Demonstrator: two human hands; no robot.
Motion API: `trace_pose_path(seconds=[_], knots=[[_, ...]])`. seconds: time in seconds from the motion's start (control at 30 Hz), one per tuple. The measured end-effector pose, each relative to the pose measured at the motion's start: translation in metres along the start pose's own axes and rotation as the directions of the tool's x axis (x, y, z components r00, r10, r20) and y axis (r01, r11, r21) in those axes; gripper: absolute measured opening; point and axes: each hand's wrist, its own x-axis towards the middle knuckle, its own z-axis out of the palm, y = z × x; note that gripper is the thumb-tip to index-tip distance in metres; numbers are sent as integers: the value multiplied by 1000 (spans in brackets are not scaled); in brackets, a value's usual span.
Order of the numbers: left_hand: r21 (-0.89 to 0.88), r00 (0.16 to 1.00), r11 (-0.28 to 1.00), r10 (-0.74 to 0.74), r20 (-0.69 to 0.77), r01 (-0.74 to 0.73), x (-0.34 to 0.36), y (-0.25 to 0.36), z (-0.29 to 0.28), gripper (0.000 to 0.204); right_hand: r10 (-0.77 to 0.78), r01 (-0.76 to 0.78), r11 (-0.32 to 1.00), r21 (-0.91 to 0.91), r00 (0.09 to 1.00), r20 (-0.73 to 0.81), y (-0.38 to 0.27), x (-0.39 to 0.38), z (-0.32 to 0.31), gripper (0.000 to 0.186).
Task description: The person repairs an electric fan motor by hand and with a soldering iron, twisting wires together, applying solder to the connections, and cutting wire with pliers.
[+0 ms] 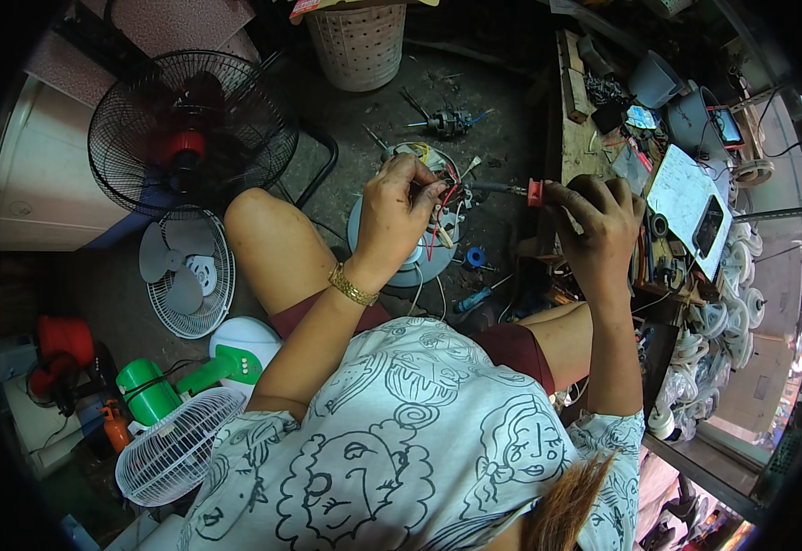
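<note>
My left hand [399, 209], with a gold watch or bracelet at the wrist, is closed in a pinch on thin wires [452, 174] above an opened fan base [433, 271]. Red, white and yellow wires spill out around its fingertips. From the right, my right hand [595, 216] grips a soldering iron [511, 188] by its handle end, close to a red collar. The iron's shaft lies almost level and its tip reaches the wires by my left fingers. Whether the tip touches them I cannot tell.
A motor [451, 121] lies on the floor beyond the base, with a screwdriver [479, 298] nearer me. Caged fans [190, 138] and a green fan [157, 390] stand left. The right-hand workbench [577, 151] bears a phone [708, 227], papers and tools. A woven basket [357, 46] stands ahead.
</note>
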Motion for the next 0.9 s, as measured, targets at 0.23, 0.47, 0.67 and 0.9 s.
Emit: trace_pose_path(seconds=[0.23, 0.47, 0.67, 0.9], knots=[[81, 995, 993, 81, 54, -85, 1, 8, -5, 19, 14, -14, 1000, 0, 1000, 14, -1, 0, -1, 30], [114, 996, 990, 84, 31, -87, 4, 9, -4, 21, 21, -22, 1000, 10, 1000, 13, 2, -1, 0, 31], [116, 997, 991, 62, 40, -66, 4, 10, -3, 18, 79, -79, 996, 38, 997, 14, 6, -3, -2, 25], [154, 993, 982, 113, 16, -114, 3, 10, -5, 20, 49, -51, 996, 67, 998, 32, 2, -3, 2, 29]])
